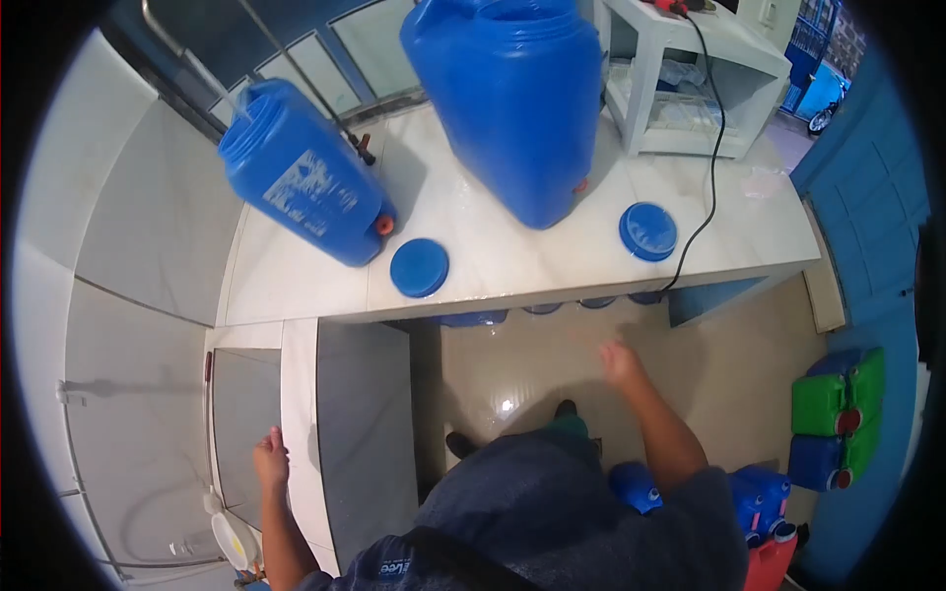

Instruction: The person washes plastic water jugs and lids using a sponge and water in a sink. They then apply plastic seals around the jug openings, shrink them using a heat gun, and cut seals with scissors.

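1. Far left: metal pipe (175, 41), aimed downward, with a thin pale stream (236, 104) at the mouth of the left blue jug (296, 172).
2. Lower left, near the white ledge (301, 443): left hand (271, 461), apparently empty; too small to tell whether with fingers together or apart.
3. On the tabletop (493, 266), at its left end: left blue jug, upright and uncapped. Mouth upward, long axis vertical, slanting from upper left to lower right in this view; red outlet (384, 226) low down, toward the right. In hand, by all appearances: filling.
4. Just right of that jug's base: left blue lid (419, 268), lying flat.
5. Mid-tabletop, toward the back: right blue jug (522, 108), likewise upright and uncapped, long axis vertical.
6. Over the floor (532, 360), before the front edge: right hand (618, 364), touching nothing visible; curled in outline, but cannot tell how tightly.
7. Farther right: right blue lid (647, 231), flat beside the black cable (715, 163). Calling next, probably, for fingers spread around a lid, then level placement over a filled mouth.
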A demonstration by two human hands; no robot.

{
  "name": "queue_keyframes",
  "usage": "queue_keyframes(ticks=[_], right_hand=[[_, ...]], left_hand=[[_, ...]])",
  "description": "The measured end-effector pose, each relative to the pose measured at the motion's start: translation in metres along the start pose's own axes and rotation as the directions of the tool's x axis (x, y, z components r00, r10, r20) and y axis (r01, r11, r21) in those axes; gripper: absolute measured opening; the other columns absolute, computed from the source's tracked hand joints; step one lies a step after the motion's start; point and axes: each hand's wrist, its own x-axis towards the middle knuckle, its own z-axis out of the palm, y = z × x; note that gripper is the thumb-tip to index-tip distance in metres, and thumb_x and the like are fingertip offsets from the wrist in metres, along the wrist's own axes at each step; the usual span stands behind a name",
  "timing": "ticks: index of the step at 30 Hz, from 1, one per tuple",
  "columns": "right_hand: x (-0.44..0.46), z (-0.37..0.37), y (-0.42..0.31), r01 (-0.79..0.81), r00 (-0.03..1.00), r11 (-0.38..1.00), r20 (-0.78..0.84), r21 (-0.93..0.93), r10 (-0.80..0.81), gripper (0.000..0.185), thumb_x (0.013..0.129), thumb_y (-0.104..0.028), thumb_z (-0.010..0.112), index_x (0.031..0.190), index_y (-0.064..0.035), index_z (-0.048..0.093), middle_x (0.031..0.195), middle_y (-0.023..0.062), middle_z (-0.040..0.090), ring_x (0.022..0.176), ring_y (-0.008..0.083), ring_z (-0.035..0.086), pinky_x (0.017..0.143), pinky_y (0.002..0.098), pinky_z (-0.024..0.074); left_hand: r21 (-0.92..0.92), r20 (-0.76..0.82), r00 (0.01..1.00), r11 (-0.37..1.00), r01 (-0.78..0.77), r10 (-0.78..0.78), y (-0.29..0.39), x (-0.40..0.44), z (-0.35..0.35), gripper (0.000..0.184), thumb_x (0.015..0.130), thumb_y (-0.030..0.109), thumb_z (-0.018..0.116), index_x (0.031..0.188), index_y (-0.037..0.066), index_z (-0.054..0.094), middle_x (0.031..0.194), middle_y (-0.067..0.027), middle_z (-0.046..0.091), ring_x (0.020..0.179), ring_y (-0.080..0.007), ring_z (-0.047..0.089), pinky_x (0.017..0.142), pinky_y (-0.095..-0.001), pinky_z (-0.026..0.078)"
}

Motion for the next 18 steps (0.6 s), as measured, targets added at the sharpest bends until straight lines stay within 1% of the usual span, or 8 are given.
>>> queue_keyframes(ticks=[3, 5, 8, 10, 12, 13, 16, 18], right_hand=[[-0.064, -0.016, 0.117, -0.380, 0.915, 0.917, 0.093, -0.118, 0.392, 0.041, 0.099, -0.030, 0.049, 0.117, 0.0023, 0.066, 0.119, 0.0261, 0.065, 0.108, 0.0415, 0.063, 0.098, 0.0456, 0.0484], [-0.090, -0.068, 0.141, -0.421, 0.896, 0.893, 0.079, -0.160, 0.437, 0.038, 0.093, -0.028, 0.057, 0.115, 0.0014, 0.069, 0.117, 0.0270, 0.066, 0.107, 0.0402, 0.064, 0.097, 0.0457, 0.0489], [-0.108, -0.114, 0.186, -0.562, 0.809, 0.827, -0.203, 0.004, 0.551, 0.015, 0.081, -0.016, 0.064, 0.085, -0.0011, 0.065, 0.084, 0.0200, 0.064, 0.079, 0.0300, 0.062, 0.077, 0.0410, 0.0503], [-0.112, -0.149, 0.207, -0.546, 0.783, 0.834, -0.305, 0.081, 0.542, 0.010, 0.077, -0.008, 0.065, 0.073, -0.0052, 0.055, 0.070, 0.0111, 0.054, 0.065, 0.0217, 0.052, 0.065, 0.0361, 0.0456], [-0.129, -0.185, 0.196, -0.527, 0.773, 0.845, -0.362, 0.093, 0.521, 0.015, 0.077, -0.003, 0.064, 0.072, -0.0077, 0.050, 0.067, 0.0060, 0.049, 0.062, 0.0176, 0.046, 0.061, 0.0334, 0.0421], [-0.135, -0.200, 0.187, -0.452, 0.750, 0.820, -0.348, 0.351, 0.563, 0.013, 0.079, -0.002, 0.065, 0.077, -0.0089, 0.053, 0.070, 0.0039, 0.052, 0.063, 0.0164, 0.047, 0.061, 0.0327, 0.0422], [-0.163, -0.197, 0.177, -0.157, 0.688, 0.416, -0.203, 0.896, 0.697, 0.014, 0.085, -0.014, 0.067, 0.096, -0.0109, 0.059, 0.085, 0.0027, 0.061, 0.080, 0.0178, 0.055, 0.077, 0.0341, 0.0443], [-0.194, -0.143, 0.219, -0.108, 0.635, 0.085, 0.003, 0.990, 0.772, 0.026, 0.090, -0.027, 0.068, 0.110, -0.0117, 0.062, 0.097, 0.0036, 0.067, 0.097, 0.0203, 0.062, 0.093, 0.0363, 0.0463]], left_hand=[[-0.044, 0.148, 0.988, 0.998, -0.042, 0.048, 0.059, -0.015, 0.039, 0.057, 0.106, 0.046, 0.044, 0.076, 0.000, 0.059, 0.069, -0.0093, 0.058, 0.064, -0.0175, 0.052, 0.063, -0.0367, 0.045], [-0.070, 0.275, 0.938, 0.978, -0.198, 0.209, 0.110, -0.014, 0.049, 0.046, 0.107, 0.038, 0.043, 0.089, -0.001, 0.060, 0.074, -0.0060, 0.057, 0.069, -0.0177, 0.052, 0.066, -0.0374, 0.045], [-0.131, 0.503, 0.849, 0.985, -0.112, 0.164, 0.218, -0.007, 0.049, 0.032, 0.106, 0.029, 0.048, 0.103, 0.000, 0.062, 0.082, -0.0034, 0.058, 0.080, -0.0166, 0.055, 0.077, -0.0341, 0.047], [-0.373, 0.506, 0.695, 0.856, -0.358, 0.511, 0.265, 0.014, 0.058, 0.027, 0.102, 0.018, 0.053, 0.124, 0.003, 0.059, 0.098, -0.0026, 0.060, 0.097, -0.0153, 0.056, 0.091, -0.0309, 0.044], [-0.552, 0.587, 0.585, 0.805, -0.217, 0.560, 0.356, 0.000, 0.052, 0.040, 0.101, 0.016, 0.054, 0.139, 0.005, 0.050, 0.114, -0.0053, 0.060, 0.114, -0.0160, 0.054, 0.101, -0.0307, 0.041], [-0.693, 0.587, 0.442, 0.704, -0.158, 0.678, 0.382, 0.004, 0.062, 0.046, 0.100, 0.018, 0.055, 0.143, 0.006, 0.046, 0.120, -0.0068, 0.060, 0.119, -0.0182, 0.054, 0.103, -0.0334, 0.041], [-0.834, 0.448, 0.032, 0.404, 0.375, 0.894, 0.457, -0.008, 0.108, 0.058, 0.099, 0.033, 0.059, 0.148, 0.008, 0.042, 0.132, -0.0103, 0.059, 0.126, -0.0235, 0.053, 0.110, -0.0423, 0.039], [-0.678, 0.692, -0.007, 0.652, 0.339, 0.722, 0.490, -0.016, 0.178, 0.070, 0.095, 0.047, 0.062, 0.149, 0.009, 0.041, 0.141, -0.0156, 0.053, 0.135, -0.0318, 0.046, 0.114, -0.0500, 0.034]])
